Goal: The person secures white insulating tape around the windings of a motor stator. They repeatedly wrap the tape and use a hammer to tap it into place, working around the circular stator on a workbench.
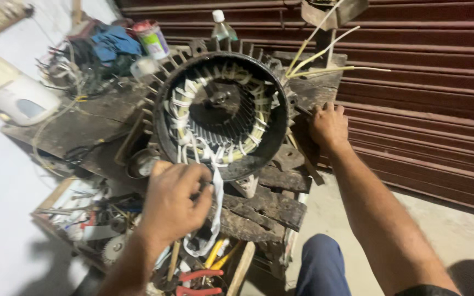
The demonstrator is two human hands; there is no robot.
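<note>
Stator (223,112) of a big electric motor, a dark finned iron ring, stands on its rim at the middle of a rough wooden workbench (83,126), its open bore facing the camera. Inside, the windings (185,118) are bound with white tape, and pale sleeved leads (325,55) fan out at the far right. The left hand (174,200) is closed at the near edge of the ring, pinching a loose white tape end (215,211) that hangs down past the bench. The right hand (329,127) lies fingers-down on the bench just right of the ring, next to a thin rod; whether it grips anything cannot be told.

The ring looks heavy and rigid, best held by the outer fins and rim. The tape is soft and limp, and the windings seem easy to nick. A plastic bottle (221,26) and a paint pot (152,38) stand beyond; red-handled pliers (196,282) lie below, near the camera.
</note>
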